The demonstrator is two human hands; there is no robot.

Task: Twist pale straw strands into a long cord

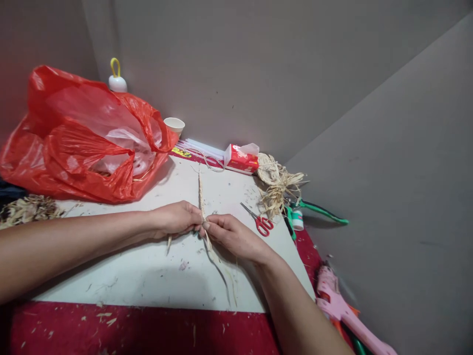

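A narrow braid of pale straw-like fibre (201, 191) stretches away from me over the white board (148, 281). My left hand (179, 218) pinches the braid's near end from the left. From the right, my right hand (231, 234) closes thumb and finger on the same spot, its fingertips touching those of the left. Loose strands (211, 251) hang from the pinch toward me, and a short strand end pokes out below the left hand. Just right of my right hand lie red-handled scissors (261, 224), blades pointing away.
A red plastic bag (74, 143) bulges at the left. Behind stand a paper cup (174, 125) and a red tissue pack (241, 158). At right lie bundled fibre (281, 190), green-handled pliers (321, 211) and a pink glue gun (338, 301). Grey walls close in behind and right.
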